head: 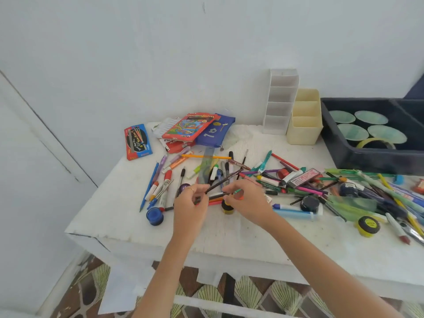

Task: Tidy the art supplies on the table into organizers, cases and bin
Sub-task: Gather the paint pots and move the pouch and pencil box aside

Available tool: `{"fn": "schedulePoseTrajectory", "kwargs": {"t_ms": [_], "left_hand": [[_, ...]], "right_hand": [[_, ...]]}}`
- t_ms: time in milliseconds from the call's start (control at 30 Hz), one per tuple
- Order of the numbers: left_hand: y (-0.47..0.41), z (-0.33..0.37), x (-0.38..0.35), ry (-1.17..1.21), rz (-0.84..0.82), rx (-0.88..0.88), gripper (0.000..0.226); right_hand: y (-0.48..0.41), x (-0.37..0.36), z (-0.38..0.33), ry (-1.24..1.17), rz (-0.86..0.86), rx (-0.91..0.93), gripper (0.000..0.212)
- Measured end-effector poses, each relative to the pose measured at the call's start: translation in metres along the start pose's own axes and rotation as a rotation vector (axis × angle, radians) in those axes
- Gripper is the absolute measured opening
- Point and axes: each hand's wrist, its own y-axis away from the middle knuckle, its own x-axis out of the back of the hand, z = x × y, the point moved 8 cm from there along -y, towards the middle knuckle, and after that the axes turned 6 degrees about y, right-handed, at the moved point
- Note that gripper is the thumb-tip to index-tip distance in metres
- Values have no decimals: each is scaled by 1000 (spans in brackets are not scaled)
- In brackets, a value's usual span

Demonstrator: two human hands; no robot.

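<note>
A white table (229, 239) is strewn with several pens, markers, pencils and ink bottles. My left hand (190, 207) grips a dark brown pencil (226, 180) that slants up to the right. My right hand (249, 199) pinches a small green and orange pencil (238, 192) over the pile. A yellow-capped bottle (227, 208) stands between my hands. A white tiered organizer (278, 102) and a cream organizer (305, 118) stand at the back. A dark blue bin (367, 157) sits at the right.
Pencil boxes (188, 127), a blue box (137, 141) and a blue zip case (215, 133) lie at the back left. A blue ink pot (155, 216) and a yellow tape roll (368, 226) sit near the front. The bin holds green lids and tape. The wall is close behind.
</note>
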Motion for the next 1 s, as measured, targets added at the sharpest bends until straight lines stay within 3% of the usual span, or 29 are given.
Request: {"fn": "schedulePoseTrajectory", "kwargs": {"t_ms": [133,300,467,667,867,1000], "left_hand": [[25,-13,11,-273,29,-39,21],[36,-28,8,-446,-54,-25,38],[31,-38,7,-396,-100,-13,38],[24,-21,3,-129,-74,-19,31],[19,2,-12,58,-49,-79,33],[18,18,-37,143,-130,-84,27]], "right_hand": [[13,-14,1,179,3,68,31],[17,-16,5,171,47,35,37],[20,-15,5,121,93,8,33],[23,10,15,-164,261,-80,32],[34,50,18,-212,299,-66,31],[55,69,36,-268,343,-119,27]]}}
